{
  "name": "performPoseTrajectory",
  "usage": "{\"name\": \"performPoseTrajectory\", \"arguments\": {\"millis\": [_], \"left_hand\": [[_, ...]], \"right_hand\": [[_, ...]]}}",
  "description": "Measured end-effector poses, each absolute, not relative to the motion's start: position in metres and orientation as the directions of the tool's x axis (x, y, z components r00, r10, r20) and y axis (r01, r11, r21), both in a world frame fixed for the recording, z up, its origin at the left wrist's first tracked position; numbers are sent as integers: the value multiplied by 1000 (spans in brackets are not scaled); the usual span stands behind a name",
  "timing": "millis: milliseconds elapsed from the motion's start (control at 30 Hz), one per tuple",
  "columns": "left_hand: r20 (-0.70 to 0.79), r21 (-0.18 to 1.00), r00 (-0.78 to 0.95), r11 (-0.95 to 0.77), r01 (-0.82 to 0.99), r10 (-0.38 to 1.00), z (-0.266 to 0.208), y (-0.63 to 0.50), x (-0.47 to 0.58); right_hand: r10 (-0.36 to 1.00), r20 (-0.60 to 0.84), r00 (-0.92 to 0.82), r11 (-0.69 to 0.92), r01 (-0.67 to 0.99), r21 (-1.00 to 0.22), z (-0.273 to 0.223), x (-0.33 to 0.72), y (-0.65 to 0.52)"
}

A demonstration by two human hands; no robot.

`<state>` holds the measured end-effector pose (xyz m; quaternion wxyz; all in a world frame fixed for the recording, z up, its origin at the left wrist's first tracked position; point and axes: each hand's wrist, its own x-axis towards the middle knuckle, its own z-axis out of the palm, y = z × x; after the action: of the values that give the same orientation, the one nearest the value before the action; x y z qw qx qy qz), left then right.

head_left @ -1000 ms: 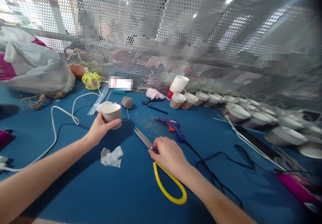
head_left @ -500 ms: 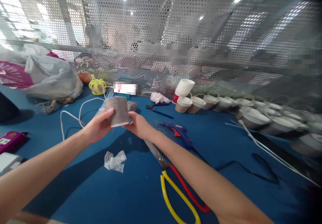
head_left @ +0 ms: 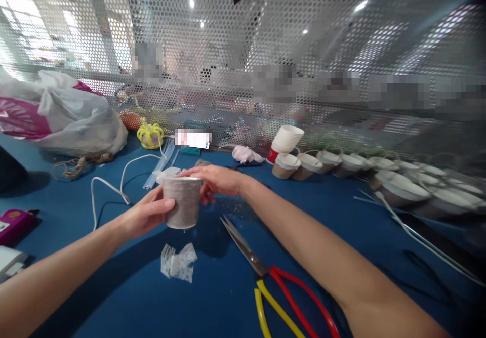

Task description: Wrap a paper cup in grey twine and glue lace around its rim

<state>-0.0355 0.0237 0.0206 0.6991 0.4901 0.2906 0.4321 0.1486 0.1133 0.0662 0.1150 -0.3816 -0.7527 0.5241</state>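
My left hand [head_left: 150, 211] grips a small cup [head_left: 183, 204] wrapped in grey yarn, thumb on its front. The cup stands upright in the air above the blue table. Behind its rim stretches my right hand [head_left: 214, 178], fingers extended and apart; whether a fingertip touches the rim I cannot tell. A whitish crumpled piece [head_left: 169, 174] shows just behind the cup, partly hidden. Below the cup lies a scrap of white lacy material [head_left: 179, 263]. Large scissors [head_left: 258, 264] with one red and one yellow handle lie slightly spread beside my right forearm.
Several wrapped cups with handles [head_left: 309, 162] line the right side, near stacked white paper cups [head_left: 287, 138]. Clear sticks [head_left: 161, 166], a white cable [head_left: 123, 176], a phone [head_left: 195, 139] and a yellow ornament [head_left: 150, 134] lie at the back. A plastic bag [head_left: 76, 115] sits left, before a perforated metal screen [head_left: 220, 39].
The cup has come lower and closer, its rim now facing up. My right hand has left the cup's lower side and reaches behind its rim. My right forearm now covers the glue gun.
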Motion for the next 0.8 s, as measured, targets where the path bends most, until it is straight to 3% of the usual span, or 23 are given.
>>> {"name": "performPoseTrajectory", "arguments": {"millis": [100, 200, 333, 433, 633, 800], "left_hand": [[39, 955, 422, 91, -283, 906, 20, 26, -41], [29, 962, 338, 66, -265, 941, 13, 28, -47], [-30, 969, 317, 106, -224, 948, 4, 28, -46], [-58, 976, 355, 128, -178, 933, -1, 28, -36], [-45, 997, 361, 62, -36, 932, -15, 38, -8], [72, 986, 315, -115, 121, 946, -24, 49, 5]], "right_hand": [[630, -344, -696, 68, 491, -868, 54, 146, 104], [748, -294, -595, 88, 527, -845, 58, 155, 118], [946, 8, -323, 203, 574, -794, 80, 173, 160], [964, 171, -203, 264, 685, -679, 87, 177, 186], [917, 77, -392, 388, 828, -405, 40, 155, 179], [908, 102, -406, 418, 879, -228, 14, 146, 177]]}}
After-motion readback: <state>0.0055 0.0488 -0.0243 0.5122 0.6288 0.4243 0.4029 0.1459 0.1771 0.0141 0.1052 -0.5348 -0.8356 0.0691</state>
